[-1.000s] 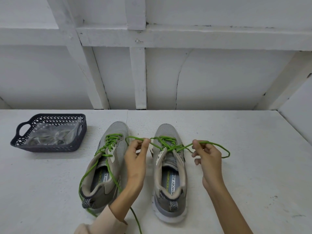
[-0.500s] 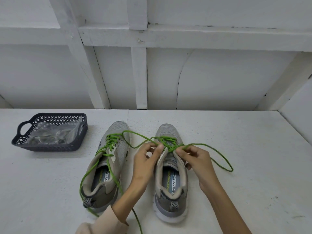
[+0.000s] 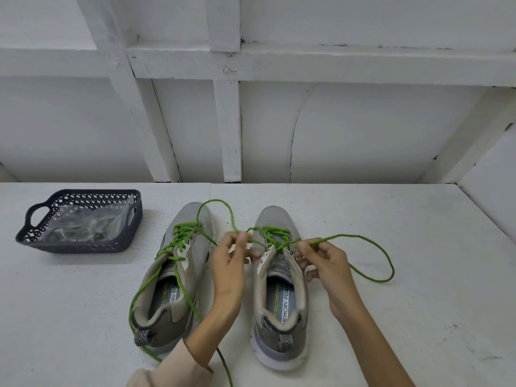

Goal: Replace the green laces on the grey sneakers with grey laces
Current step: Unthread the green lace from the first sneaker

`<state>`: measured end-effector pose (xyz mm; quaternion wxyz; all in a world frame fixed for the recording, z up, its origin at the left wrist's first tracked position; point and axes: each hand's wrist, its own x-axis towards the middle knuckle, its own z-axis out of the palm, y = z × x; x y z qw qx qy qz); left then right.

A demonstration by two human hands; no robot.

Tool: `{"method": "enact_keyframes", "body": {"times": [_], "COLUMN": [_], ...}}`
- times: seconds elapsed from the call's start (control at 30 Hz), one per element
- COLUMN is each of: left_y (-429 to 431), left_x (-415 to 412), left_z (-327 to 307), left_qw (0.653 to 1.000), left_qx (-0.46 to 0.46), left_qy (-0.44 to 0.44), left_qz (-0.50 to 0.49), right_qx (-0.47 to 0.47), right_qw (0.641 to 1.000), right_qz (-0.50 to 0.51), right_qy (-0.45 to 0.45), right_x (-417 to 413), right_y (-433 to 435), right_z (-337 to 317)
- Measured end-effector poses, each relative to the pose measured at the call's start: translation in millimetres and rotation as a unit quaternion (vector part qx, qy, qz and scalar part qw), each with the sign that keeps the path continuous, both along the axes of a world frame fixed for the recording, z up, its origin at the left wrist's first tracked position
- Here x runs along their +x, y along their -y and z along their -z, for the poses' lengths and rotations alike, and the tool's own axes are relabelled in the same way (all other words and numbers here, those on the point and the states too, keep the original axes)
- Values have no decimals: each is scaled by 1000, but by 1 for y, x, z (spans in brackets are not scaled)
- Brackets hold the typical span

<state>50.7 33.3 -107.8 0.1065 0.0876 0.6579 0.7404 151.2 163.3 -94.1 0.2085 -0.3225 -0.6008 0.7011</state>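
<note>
Mid-frame, the left hand (image 3: 227,263) and right hand (image 3: 325,261) each pinch a strand of the green lace (image 3: 272,233). They hold the strands apart above the sneaker (image 3: 279,297), probably to work them out of its eyelets.

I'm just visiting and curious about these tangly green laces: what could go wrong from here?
The green lace pinched by the left hand and right hand loops across the other sneaker's toe and could snag its lacing. That sneaker's own loose lace trails under the left forearm, so the sleeve might drag it.
</note>
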Motion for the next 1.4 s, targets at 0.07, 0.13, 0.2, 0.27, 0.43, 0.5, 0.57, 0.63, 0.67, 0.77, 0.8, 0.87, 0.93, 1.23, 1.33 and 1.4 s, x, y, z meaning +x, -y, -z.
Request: {"method": "enact_keyframes", "body": {"times": [0.07, 0.13, 0.2, 0.27, 0.43, 0.5, 0.57, 0.63, 0.67, 0.77, 0.8, 0.87, 0.93, 1.23, 1.33, 1.4], "left_y": [4, 7, 9, 8, 8, 8, 7, 6, 5, 5, 6, 5, 2, -18, -19, -17], "left_x": [-8, -13, -12, -7, -4, -4, -4, -7, -10, -24, -29, -36, -42, -45, -38, -37], "left_z": [-4, -5, -2, 1, 7, 9, 7, 4, 0, -8, -10, -17, -25, -35, -28, -25], "left_qw": [997, 996, 994, 987, 990, 992, 986, 978, 974, 952, 937, 899, 863, 849, 840, 847], "left_qx": [46, 36, 2, -25, -58, -102, -137, -159, -169, -235, -271, -347, -410, -437, -452, -446], "left_qy": [38, 64, 103, 140, 112, 41, -51, -91, -91, -105, -122, -169, -201, -143, -177, -174], "left_qz": [-57, -39, 24, 73, 69, 67, 77, 99, 117, 167, 183, 207, 218, 262, 243, 231], "right_qx": [-32, -43, -37, -22, 42, 78, 116, 147, 161, 204, 223, 265, 289, 348, 330, 308], "right_qw": [998, 997, 999, 999, 997, 994, 989, 983, 980, 968, 963, 947, 934, 904, 914, 924], "right_qz": [49, 58, 32, -3, -46, -59, -73, -84, -91, -117, -124, -141, -155, -183, -172, -168], "right_qy": [-20, -10, 15, 29, 37, 45, 57, 65, 68, 81, 90, 115, 140, 165, 160, 150], "right_x": [1, 2, 2, 1, -4, -7, -10, -13, -14, -16, -18, -21, -25, -28, -27, -27], "right_y": [-3, -5, -5, -4, -7, -10, -13, -15, -16, -21, -22, -23, -24, -18, -19, -19], "right_z": [1, 1, 2, 2, 1, 2, 2, 0, -1, -5, -6, -6, -6, -6, -3, -1]}}
